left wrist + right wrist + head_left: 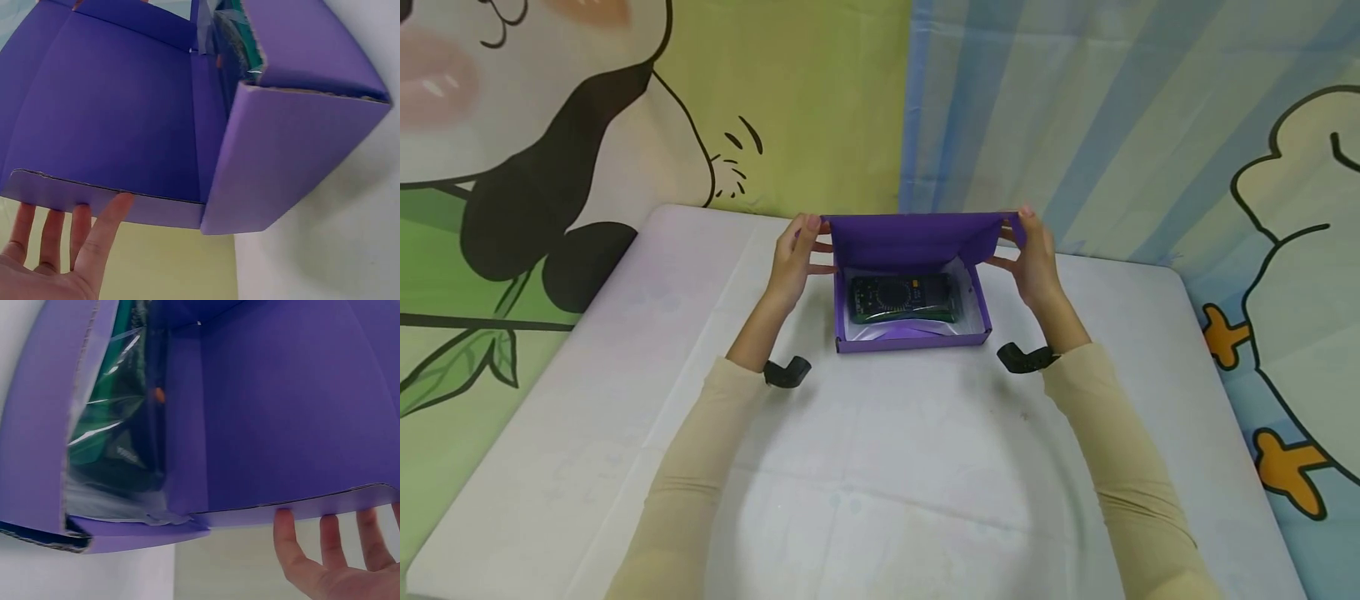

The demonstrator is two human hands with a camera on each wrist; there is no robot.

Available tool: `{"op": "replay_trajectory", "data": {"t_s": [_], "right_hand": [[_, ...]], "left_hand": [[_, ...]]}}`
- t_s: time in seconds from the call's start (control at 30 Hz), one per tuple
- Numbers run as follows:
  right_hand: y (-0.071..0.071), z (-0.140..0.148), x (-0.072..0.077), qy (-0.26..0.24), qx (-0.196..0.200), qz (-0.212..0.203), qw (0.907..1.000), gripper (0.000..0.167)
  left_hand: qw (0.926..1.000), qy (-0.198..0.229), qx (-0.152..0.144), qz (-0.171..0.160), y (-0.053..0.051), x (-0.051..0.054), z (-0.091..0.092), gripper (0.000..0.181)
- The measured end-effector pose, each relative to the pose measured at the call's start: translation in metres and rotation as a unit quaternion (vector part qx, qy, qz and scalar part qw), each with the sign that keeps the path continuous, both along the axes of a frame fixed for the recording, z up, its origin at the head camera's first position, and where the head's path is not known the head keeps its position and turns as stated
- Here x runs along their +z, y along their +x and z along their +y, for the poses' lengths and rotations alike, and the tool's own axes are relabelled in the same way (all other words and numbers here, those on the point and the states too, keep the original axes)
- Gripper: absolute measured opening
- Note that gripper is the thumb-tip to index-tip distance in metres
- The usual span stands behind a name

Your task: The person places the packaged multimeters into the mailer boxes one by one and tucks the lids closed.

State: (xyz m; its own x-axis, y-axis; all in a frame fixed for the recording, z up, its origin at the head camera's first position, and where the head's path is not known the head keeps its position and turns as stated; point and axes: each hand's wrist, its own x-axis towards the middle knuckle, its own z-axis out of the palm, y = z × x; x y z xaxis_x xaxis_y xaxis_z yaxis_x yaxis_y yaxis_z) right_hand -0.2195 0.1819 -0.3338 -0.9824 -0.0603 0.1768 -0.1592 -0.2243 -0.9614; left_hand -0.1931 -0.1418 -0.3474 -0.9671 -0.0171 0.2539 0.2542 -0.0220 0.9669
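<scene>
A purple cardboard box point(912, 342) stands on the table with its lid point(917, 237) raised. Inside lies a dark multimeter point(895, 300) with a round dial and green edges, wrapped in clear plastic point(94, 434). My left hand point(792, 262) holds the lid at its left corner; in the left wrist view, several fingers touch the outside of the side flap point(106, 194). At the opposite corner my right hand point(1036, 262) holds the lid, its fingers spread against the right flap point(300, 509). Both thumbs are out of sight in the wrist views.
The box rests on a white-covered table point(880, 467), towards its far edge. Behind hangs a cloth backdrop point(820, 100) with cartoon figures. A black wrist device point(787, 372) sticks inward from the left wrist, another black device point(1026, 358) from the right wrist.
</scene>
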Motion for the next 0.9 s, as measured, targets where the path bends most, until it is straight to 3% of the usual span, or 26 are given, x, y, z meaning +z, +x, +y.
{"op": "replay_trajectory", "data": {"t_s": [0.13, 0.43, 0.67, 0.9], "right_hand": [[0.003, 0.001, -0.006, -0.009, 0.010, 0.025, 0.9996, 0.050], [0.006, 0.005, -0.021, -0.030, 0.029, 0.068, 0.9968, 0.054], [0.010, 0.009, -0.036, -0.047, 0.041, 0.098, 0.9932, 0.055], [0.015, 0.013, -0.045, -0.048, 0.059, 0.117, 0.9902, 0.055]], "left_hand": [[0.9997, 0.008, -0.019, 0.012, 0.000, -0.006, -0.004, 0.081], [0.9982, 0.007, -0.049, 0.034, 0.003, -0.017, -0.009, 0.099], [0.9958, 0.004, -0.077, 0.049, 0.009, -0.024, -0.014, 0.091], [0.9939, 0.001, -0.099, 0.049, 0.013, -0.030, -0.018, 0.099]]}}
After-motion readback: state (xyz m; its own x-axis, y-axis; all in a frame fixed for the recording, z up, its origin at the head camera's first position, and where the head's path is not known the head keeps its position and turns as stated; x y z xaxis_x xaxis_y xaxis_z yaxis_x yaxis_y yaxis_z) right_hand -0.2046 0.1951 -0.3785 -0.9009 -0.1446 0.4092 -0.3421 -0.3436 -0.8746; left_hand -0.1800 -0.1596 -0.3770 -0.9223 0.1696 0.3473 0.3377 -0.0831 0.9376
